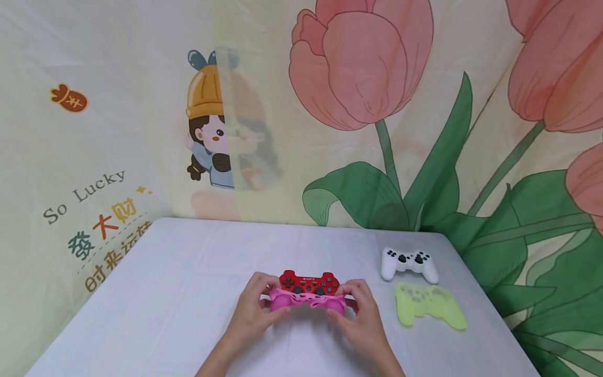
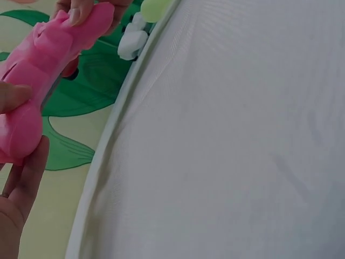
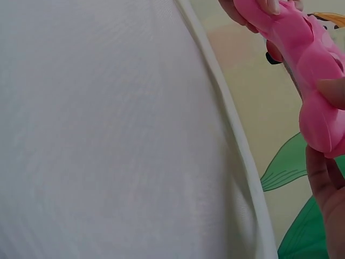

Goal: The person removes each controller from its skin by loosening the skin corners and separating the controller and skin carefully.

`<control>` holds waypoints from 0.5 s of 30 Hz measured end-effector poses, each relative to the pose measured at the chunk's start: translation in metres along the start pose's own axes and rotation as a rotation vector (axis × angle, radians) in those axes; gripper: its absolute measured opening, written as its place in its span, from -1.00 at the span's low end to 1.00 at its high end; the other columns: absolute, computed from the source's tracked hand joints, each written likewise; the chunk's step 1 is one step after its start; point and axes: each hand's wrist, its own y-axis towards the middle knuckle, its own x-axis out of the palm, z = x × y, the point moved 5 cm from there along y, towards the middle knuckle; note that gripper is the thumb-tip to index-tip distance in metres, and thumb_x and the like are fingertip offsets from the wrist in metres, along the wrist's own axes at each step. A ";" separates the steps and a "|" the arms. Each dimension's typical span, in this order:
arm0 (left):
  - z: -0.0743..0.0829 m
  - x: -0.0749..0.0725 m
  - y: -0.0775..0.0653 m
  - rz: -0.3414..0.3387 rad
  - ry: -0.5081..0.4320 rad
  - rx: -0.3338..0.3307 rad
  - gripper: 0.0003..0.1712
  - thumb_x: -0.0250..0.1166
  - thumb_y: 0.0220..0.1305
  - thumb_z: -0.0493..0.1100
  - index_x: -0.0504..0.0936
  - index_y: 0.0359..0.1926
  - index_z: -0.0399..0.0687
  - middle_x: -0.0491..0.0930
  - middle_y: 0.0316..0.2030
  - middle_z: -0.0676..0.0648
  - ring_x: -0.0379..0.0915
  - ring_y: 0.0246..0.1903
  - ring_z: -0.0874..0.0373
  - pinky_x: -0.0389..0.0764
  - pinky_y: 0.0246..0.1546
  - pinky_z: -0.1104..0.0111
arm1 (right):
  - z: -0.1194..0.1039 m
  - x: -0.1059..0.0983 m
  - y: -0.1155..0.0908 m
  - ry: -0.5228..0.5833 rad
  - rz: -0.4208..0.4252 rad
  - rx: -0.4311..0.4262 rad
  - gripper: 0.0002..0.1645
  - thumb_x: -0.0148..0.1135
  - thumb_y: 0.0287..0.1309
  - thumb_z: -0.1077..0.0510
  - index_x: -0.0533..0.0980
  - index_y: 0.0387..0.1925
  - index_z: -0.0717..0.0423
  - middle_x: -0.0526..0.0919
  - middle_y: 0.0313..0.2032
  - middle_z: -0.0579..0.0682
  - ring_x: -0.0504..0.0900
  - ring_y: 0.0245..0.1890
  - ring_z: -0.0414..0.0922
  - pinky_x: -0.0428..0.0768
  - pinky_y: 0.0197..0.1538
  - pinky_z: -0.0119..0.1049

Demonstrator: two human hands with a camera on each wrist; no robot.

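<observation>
A red Sony game controller (image 1: 308, 281) is held above the front of the table, its buttons and sticks facing up. A pink silicone cover (image 1: 281, 300) wraps its handles, and the cover's edge lies bunched across the front of the controller, below the sticks. My left hand (image 1: 256, 309) grips the covered left handle, thumb on the near side and fingers at the far side. On the other handle, my right hand (image 1: 361, 315) holds the cover in the same way. Both wrist views show the pink cover's smooth, bulging underside between thumbs and fingers.
At the right of the white table (image 1: 165, 293) lies a white game controller (image 1: 409, 264). Just in front of it is a flat, light green silicone cover (image 1: 428, 305). A printed cloth backdrop (image 1: 264, 104) with tulips hangs behind the table.
</observation>
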 end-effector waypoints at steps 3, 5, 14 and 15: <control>0.001 -0.001 0.000 -0.008 0.015 0.033 -0.43 0.70 0.04 -0.28 0.57 -0.10 0.30 0.48 -0.06 0.09 0.56 -0.09 0.08 0.75 -0.27 0.34 | -0.002 0.000 0.000 -0.040 -0.014 -0.005 -0.50 0.67 -0.03 0.38 0.56 -0.25 -0.14 0.49 -0.07 -0.09 0.54 0.06 -0.05 0.69 0.10 -0.38; 0.001 -0.001 0.000 -0.010 0.015 0.041 -0.45 0.69 0.04 -0.28 0.57 -0.13 0.30 0.48 -0.08 0.09 0.56 -0.10 0.09 0.75 -0.28 0.34 | -0.002 0.000 -0.001 -0.061 -0.011 -0.006 -0.51 0.67 -0.02 0.37 0.55 -0.27 -0.16 0.49 -0.09 -0.11 0.54 0.05 -0.06 0.69 0.09 -0.39; 0.000 0.000 0.001 0.004 0.000 0.003 -0.51 0.69 0.02 -0.27 0.57 -0.21 0.23 0.47 -0.12 0.03 0.59 -0.13 0.06 0.74 -0.31 0.33 | -0.005 -0.002 -0.002 -0.092 0.051 -0.084 -0.49 0.68 -0.04 0.38 0.55 -0.37 -0.22 0.49 -0.12 -0.15 0.54 -0.01 -0.11 0.73 0.04 -0.33; 0.001 0.000 0.001 0.009 0.000 -0.009 -0.51 0.70 0.02 -0.26 0.57 -0.22 0.24 0.47 -0.11 0.04 0.60 -0.13 0.06 0.74 -0.30 0.34 | -0.005 -0.001 -0.002 -0.095 0.055 -0.087 -0.49 0.68 -0.04 0.37 0.55 -0.37 -0.23 0.50 -0.12 -0.16 0.54 0.00 -0.11 0.73 0.03 -0.34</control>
